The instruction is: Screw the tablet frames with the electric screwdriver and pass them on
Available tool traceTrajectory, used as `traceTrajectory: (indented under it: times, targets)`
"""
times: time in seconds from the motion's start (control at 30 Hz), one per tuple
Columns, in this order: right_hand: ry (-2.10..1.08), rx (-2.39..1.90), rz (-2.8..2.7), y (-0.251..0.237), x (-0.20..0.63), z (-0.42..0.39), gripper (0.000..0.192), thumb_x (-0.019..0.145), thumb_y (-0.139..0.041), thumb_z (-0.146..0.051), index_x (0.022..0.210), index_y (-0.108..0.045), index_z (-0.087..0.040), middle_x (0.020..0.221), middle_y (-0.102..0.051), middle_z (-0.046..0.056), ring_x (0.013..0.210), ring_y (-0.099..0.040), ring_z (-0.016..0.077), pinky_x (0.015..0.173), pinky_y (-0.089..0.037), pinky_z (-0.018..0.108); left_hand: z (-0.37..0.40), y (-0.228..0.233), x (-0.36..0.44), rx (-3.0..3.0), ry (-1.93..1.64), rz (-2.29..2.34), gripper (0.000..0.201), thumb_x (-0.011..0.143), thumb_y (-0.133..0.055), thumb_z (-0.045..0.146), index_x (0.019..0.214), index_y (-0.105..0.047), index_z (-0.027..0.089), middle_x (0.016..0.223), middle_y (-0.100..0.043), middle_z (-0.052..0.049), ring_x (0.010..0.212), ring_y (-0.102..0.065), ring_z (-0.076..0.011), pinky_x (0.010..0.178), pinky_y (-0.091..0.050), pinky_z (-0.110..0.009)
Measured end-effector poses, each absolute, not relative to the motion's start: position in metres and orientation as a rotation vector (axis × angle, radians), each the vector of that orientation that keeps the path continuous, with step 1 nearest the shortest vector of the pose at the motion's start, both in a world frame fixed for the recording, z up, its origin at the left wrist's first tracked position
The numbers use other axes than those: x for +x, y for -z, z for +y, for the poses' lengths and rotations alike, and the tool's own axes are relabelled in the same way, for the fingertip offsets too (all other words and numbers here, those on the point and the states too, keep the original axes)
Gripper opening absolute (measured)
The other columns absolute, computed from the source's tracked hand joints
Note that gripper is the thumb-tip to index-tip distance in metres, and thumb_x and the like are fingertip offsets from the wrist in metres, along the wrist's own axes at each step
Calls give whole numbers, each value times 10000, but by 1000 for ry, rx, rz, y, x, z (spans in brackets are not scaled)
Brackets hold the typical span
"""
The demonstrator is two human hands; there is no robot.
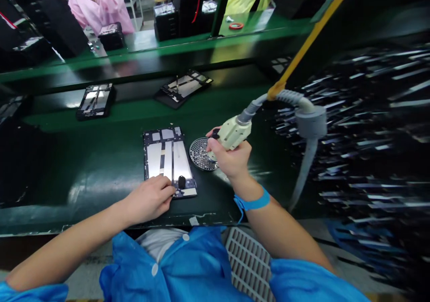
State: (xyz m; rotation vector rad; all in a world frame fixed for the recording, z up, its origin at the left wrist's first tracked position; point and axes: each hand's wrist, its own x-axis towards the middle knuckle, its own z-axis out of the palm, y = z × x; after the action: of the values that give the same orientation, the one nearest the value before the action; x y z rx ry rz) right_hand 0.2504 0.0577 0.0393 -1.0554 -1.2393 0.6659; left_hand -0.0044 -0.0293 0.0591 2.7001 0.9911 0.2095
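Tablet chassis [169,161] lies face-open on the green counter [101,159] at the centre of the frame, just left of a round perforated dish [200,153]; in this single head view we see our left hand [151,199] resting on its near left corner, fingers [166,190] curled loosely and pressing down rather than holding anything; our right hand [230,161], right of centre, is wrapped tightly around a cream electric screwdriver [231,134], whose tip dips over the dish; a grey hose [304,127] and a yellow cable [312,36] rise from it toward the upper right; a blue wrist strap [253,202] circles the right wrist. To do this step well, we judge, we should keep the left hand firm so the chassis cannot slide, hold the driver upright over the dish, and let the bit seat squarely before lifting. Two more chassis [96,100] [183,87] lie in the upper left and upper middle; a person in pink [101,4] sits at the top left; the right side is too blurred to read.
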Motion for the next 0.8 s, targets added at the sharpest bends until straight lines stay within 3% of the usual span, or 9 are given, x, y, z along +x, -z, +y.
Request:
traceTrajectory:
  times: [0.13,0.43,0.53,0.63,0.8]
  targets:
    - [-685,-1051,-1258,-39,250,56,167,802,-747,-317,902,-725,-186,806,-715,51,839,-715,231,789,-623,424,-47,-38,-3,2787,-438,974,225,1018,-483,151,1157,-660,148,1061,-679,-111,937,-641,-219,814,-573,-360]
    - [-703,-1038,-1254,-34,250,54,183,804,-760,-312,938,-728,-192,818,-723,48,825,-722,234,776,-634,435,-63,-16,6,2699,-766,1219,213,981,-603,128,1180,-665,174,1044,-705,-100,966,-648,-229,817,-572,-391]
    - [-676,-1055,-1254,-39,250,55,124,808,-746,-298,885,-723,-204,794,-715,42,786,-710,223,758,-636,430,-73,-11,10,2643,-799,1382,215,961,-633,133,1159,-691,195,1099,-702,-106,1068,-637,-266,985,-540,-537]
    - [-676,-1055,-1234,-54,246,57,113,820,-724,-300,892,-701,-216,772,-705,25,670,-675,186,684,-629,397,-78,-6,6,2642,-772,1465,274,969,-606,128,1196,-702,247,1239,-681,-120,1254,-577,-331,1091,-406,-721]
    - [-661,-1019,-1259,-69,229,71,130,848,-703,-312,941,-680,-223,845,-714,36,662,-666,167,651,-615,363,-38,-3,-8,2627,-706,1434,205,992,-624,224,1155,-737,272,1243,-702,-90,1264,-594,-323,1106,-386,-713]
